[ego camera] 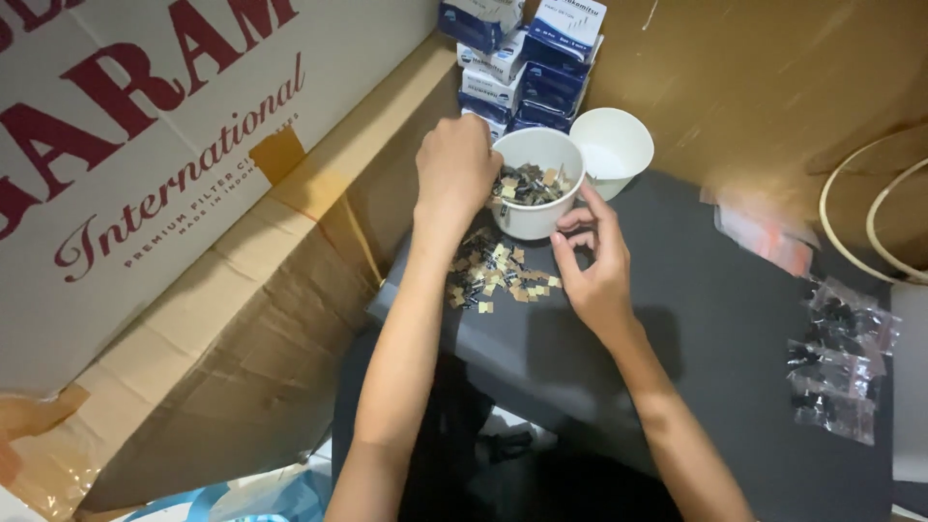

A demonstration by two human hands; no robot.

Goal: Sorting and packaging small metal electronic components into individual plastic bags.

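White paper cup (pixel 534 184) of small parts: left hand (pixel 456 166) fisted at rim, right hand (pixel 592 261) half-open, empty.

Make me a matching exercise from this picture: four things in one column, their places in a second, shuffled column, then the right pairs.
Things:
1. left hand
2. empty white cup
3. clear bags of dark parts
4. pile of small tan pieces

Places:
A. far right of the dark surface
B. on the surface in front of the filled cup
C. at the filled cup's left rim
D. behind the filled cup, to its right

Pairs: 1-C, 2-D, 3-A, 4-B
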